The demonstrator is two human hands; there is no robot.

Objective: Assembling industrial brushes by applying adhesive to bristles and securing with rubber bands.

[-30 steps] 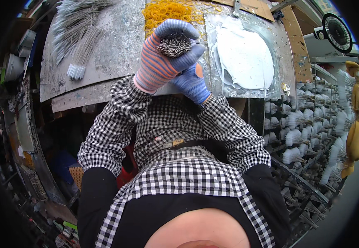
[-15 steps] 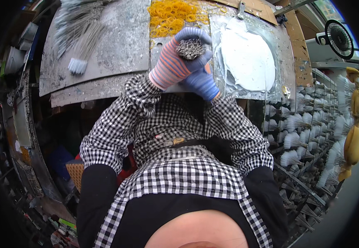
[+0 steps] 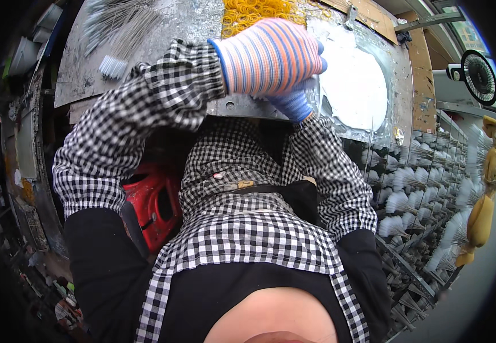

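My left hand [image 3: 271,57], in a striped knit glove, is closed with its back turned up and its fingers curled toward the right. My right hand [image 3: 294,104], in a blue striped glove, is partly covered beneath it. They meet above the table's near edge. The bundle of thin grey wire stems seen between them a moment ago is now hidden by the left glove. A pile of yellow rubber bands [image 3: 254,12] lies just beyond the hands. Right of them is a thick, round patch of white paste [image 3: 355,86] on a board.
Wire-stemmed brushes [image 3: 125,48] with pale tips lie on the table's left. A scraper [image 3: 350,17] rests behind the paste. Racks of white brushes [image 3: 405,180] stand to my right, near a black fan [image 3: 479,77]. A red stool [image 3: 155,200] is below the table.
My left hand has turned over and moved up and right, covering the wire bundle. Its elbow has swung out to the left. The right hand has moved slightly right.
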